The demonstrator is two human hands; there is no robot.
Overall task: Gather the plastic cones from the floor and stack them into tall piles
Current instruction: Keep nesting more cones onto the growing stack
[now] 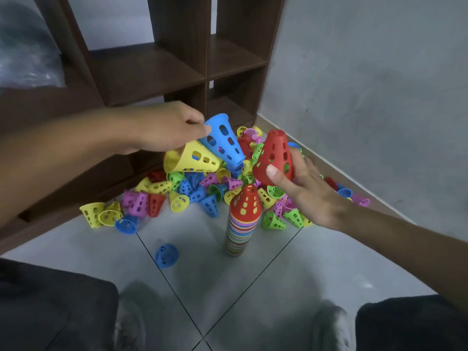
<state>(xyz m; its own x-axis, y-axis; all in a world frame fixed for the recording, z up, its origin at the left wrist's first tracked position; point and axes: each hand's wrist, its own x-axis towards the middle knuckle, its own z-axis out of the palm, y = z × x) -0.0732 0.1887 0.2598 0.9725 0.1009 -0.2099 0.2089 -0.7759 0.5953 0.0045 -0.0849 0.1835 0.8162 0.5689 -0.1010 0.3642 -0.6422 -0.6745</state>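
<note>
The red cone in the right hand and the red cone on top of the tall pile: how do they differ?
The red cone in the right hand is held in the air by the right hand and tilted; the red cone on top of the tall pile stands upright, nested on the tall pile. Through the holes of the held one no other cone shows; yellow shows through the holes of the stacked one. Both are red, with holes in their walls.
</note>
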